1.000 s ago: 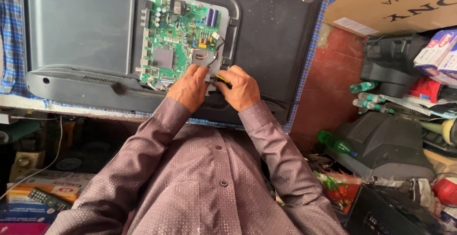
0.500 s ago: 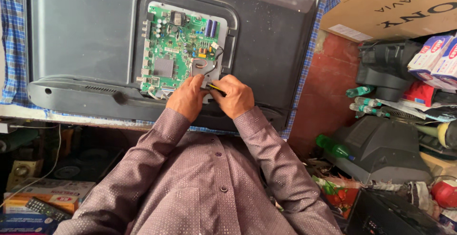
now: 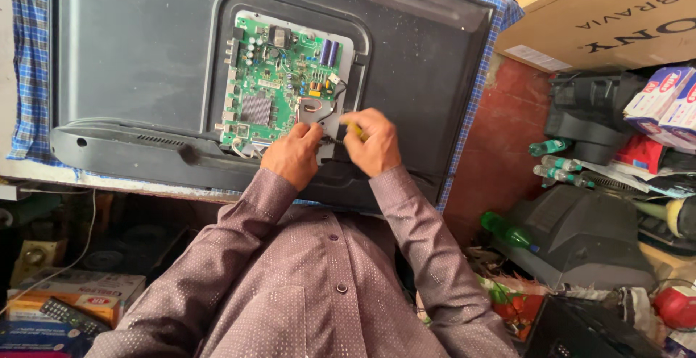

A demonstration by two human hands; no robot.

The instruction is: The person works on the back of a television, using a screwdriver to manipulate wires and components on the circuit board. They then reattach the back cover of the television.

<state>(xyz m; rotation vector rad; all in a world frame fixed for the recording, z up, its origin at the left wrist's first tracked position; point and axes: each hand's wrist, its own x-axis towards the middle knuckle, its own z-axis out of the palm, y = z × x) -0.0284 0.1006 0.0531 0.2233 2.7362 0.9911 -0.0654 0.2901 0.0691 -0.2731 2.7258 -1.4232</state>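
Note:
A flat television (image 3: 145,61) lies face down with its rear opening exposing a green circuit board (image 3: 272,82). My right hand (image 3: 371,143) grips a screwdriver (image 3: 346,132) with a yellow and black handle, its tip pointing left at the board's lower right corner. My left hand (image 3: 292,155) rests its fingertips on that same corner of the board, beside the screwdriver tip. Both hands sit close together over the lower edge of the opening.
A blue checked cloth (image 3: 29,53) lies under the television. A cardboard box (image 3: 602,17) stands at the upper right. Dark plastic housings (image 3: 580,235), green bottles (image 3: 507,231) and small boxes (image 3: 663,104) crowd the right. A remote control (image 3: 72,317) lies at lower left.
My two hands have stayed on the board's lower right corner with the screwdriver. The camera view has shifted slightly, and my right hand has turned a little on the handle.

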